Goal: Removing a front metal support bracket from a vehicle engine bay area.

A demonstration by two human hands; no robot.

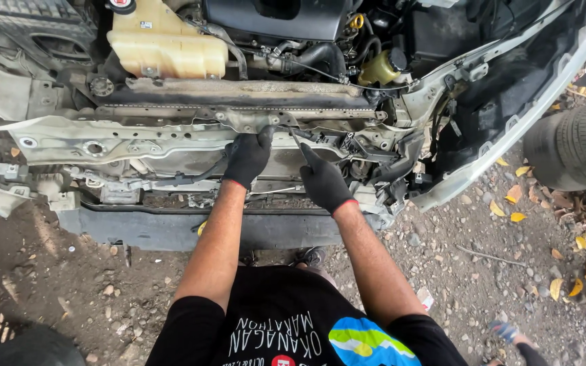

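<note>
I look down at the stripped front of a car. Both my hands wear black gloves. My left hand (247, 157) reaches up and grips the lower edge of a grey metal bracket (252, 120) at the middle of the pale radiator support panel (103, 142). My right hand (323, 181) is just to the right, fingers closed around a thin dark tool or cable (300, 139) that points up toward the same bracket. What exactly it holds is too small to tell. The radiator top (239, 95) runs just behind.
A cream coolant tank (164, 41) sits at the upper left of the engine bay, a yellowish reservoir (381, 68) to the right. A loose white bumper strip (530, 108) slants down right. A tyre (578, 149) lies at right. Dirt, stones and yellow leaves cover the ground.
</note>
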